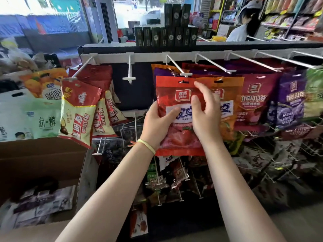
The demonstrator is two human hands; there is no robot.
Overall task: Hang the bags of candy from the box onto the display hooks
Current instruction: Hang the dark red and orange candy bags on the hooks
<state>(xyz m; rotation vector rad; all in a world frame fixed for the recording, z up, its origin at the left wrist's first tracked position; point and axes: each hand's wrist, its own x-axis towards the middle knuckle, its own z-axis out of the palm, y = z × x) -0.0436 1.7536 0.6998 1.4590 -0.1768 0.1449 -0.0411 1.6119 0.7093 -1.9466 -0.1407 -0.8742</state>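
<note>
At the far left sits the brown box [43,165], with pale bags [40,206] lying inside it. Next come red and cream bags [78,110] hanging on a white hook. Beside them is an empty hook [129,74] with nothing on it.

In the middle, the red strawberry candy bag [176,109] is held up in front of the rack. Its hanging hole sits just under the tip of the middle hook [176,67]. I cannot tell if the hook has gone through the hole yet.

To do this step well, I think the bag should stay flat and straight. The hole should line up with the hook tip, then the bag can slide back along the wire. A crooked bag could slip off.

The left hand [157,123] grips the bag's left edge, with the thumb curled over the front. The right hand [204,110] lies on the front of the bag, its fingers [201,88] loose and reaching up toward the hole. It seems to press and steady the bag.

To the right hang an orange bag [232,95], then dark red and purple bags [290,102].
</note>
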